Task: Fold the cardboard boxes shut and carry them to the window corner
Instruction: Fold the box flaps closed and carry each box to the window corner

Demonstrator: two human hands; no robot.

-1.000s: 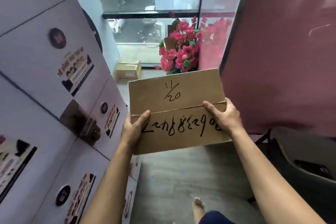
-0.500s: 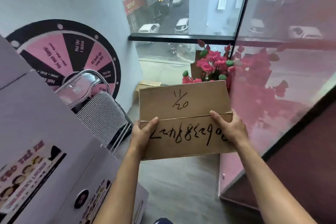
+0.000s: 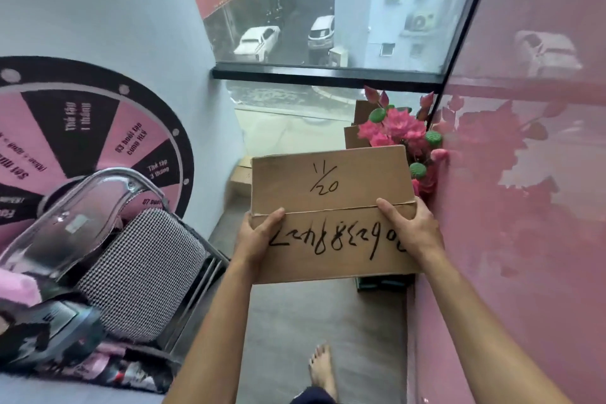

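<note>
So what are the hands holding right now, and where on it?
The closed cardboard box, by its two near corners: left hand on the left edge, right hand on the right, thumbs on top.

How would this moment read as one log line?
carry | brown cardboard box, flaps closed | left hand and right hand grip sides | window corner ahead

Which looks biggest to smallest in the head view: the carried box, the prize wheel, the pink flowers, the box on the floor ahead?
1. Prize wheel, partly cut off by the frame.
2. Carried box, enlarged by nearness.
3. Pink flowers.
4. Floor box, mostly hidden behind the carried one, so its rank is unsure.
</note>
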